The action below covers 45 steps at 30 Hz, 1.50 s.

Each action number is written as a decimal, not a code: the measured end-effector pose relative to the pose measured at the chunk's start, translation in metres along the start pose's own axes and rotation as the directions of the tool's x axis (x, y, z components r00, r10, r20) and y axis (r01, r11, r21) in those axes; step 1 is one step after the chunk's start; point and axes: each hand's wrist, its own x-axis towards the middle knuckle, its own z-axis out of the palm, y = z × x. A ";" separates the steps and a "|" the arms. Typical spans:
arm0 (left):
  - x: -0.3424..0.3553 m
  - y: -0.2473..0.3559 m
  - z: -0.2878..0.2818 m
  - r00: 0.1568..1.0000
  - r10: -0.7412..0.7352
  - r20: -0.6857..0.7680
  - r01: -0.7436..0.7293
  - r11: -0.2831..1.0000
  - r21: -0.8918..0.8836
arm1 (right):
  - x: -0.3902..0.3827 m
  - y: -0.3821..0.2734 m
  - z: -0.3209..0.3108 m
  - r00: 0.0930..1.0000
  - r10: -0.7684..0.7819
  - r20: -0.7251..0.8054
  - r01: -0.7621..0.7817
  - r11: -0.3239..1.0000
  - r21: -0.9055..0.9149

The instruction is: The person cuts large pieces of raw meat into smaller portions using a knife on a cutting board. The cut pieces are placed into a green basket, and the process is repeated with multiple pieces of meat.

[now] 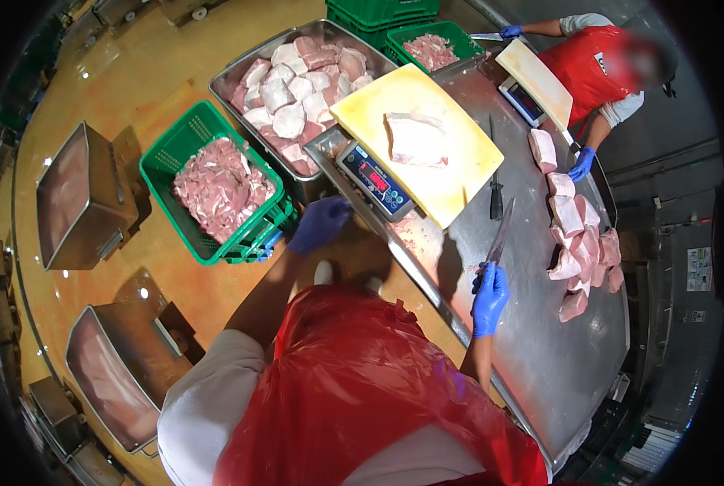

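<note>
My right hand (489, 301), in a blue glove, is wrapped round the dark handle of a knife (503, 233). Its blade points away from me over the steel table. My gloved left hand (320, 225) hangs between a green crate (153, 162) and the table's edge; it is dim, and its fingers do not show clearly. Ahead of both hands, a pale slab of meat (417, 139) lies on a yellowish cutting board (467, 166). The board rests on a digital scale (374, 180) with a lit red display.
Meat trimmings fill the green crate; meat chunks fill a steel tub (224, 85). Another knife (496, 202) lies beside the board. Several meat pieces (585, 235) lie on the table (532, 364) at right, near a co-worker (589, 73) holding a knife. Steel bins (94, 202) stand at left.
</note>
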 end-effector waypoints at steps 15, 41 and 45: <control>0.107 0.019 -0.059 0.944 0.299 -0.136 -0.289 0.953 0.091 | 0.039 -0.054 0.062 0.991 -0.082 0.103 0.071 0.992 0.103; 0.237 0.143 0.081 0.741 -0.043 0.670 -0.534 0.567 0.627 | 0.066 -0.014 -0.014 0.989 0.127 -0.079 -0.089 0.925 0.371; 0.252 0.146 0.081 0.811 0.096 0.577 -0.492 0.644 0.585 | 0.013 0.023 -0.093 0.911 0.149 -0.384 -0.040 0.960 0.277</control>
